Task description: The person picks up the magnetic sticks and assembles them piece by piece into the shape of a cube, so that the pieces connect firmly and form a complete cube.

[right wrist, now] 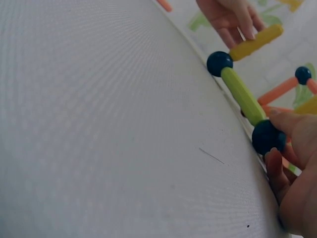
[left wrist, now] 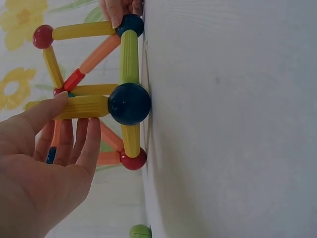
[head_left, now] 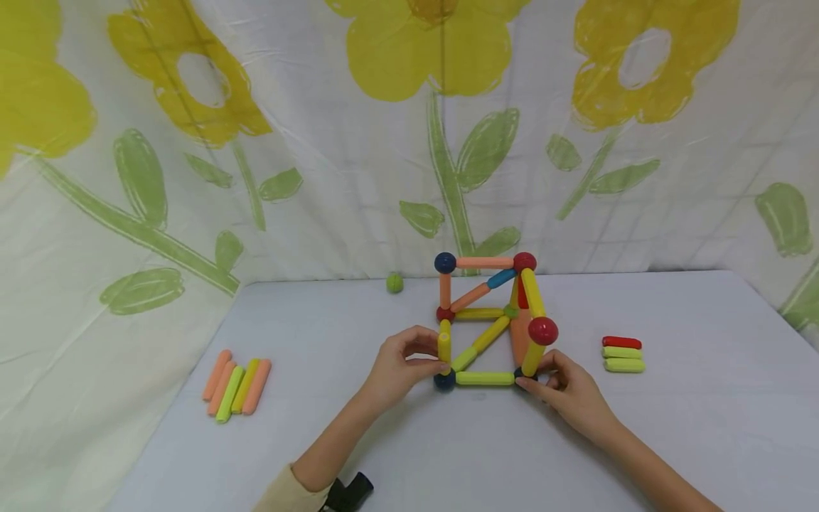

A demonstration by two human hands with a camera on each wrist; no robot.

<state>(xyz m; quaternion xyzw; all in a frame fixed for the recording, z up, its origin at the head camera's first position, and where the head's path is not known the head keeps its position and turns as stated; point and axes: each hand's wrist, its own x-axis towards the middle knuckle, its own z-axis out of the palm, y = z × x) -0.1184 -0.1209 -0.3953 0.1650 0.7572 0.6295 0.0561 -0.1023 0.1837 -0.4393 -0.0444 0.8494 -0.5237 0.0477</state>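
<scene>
Both forearms reach over the grey tabletop [head_left: 672, 441]: left hand [head_left: 393, 366] pinches an upright yellow rod [head_left: 444, 343] above the near-left dark blue ball [head_left: 444, 380], and right hand [head_left: 569, 395] has its fingers curled at the near-right dark blue ball [right wrist: 267, 137]. Rod-and-ball frame [head_left: 489, 320] stands mid-tabletop. Loose orange and green rods [head_left: 237, 385] lie left, red and green rods [head_left: 623, 354] right, a green ball [head_left: 394, 283] behind; no readable writing.
</scene>
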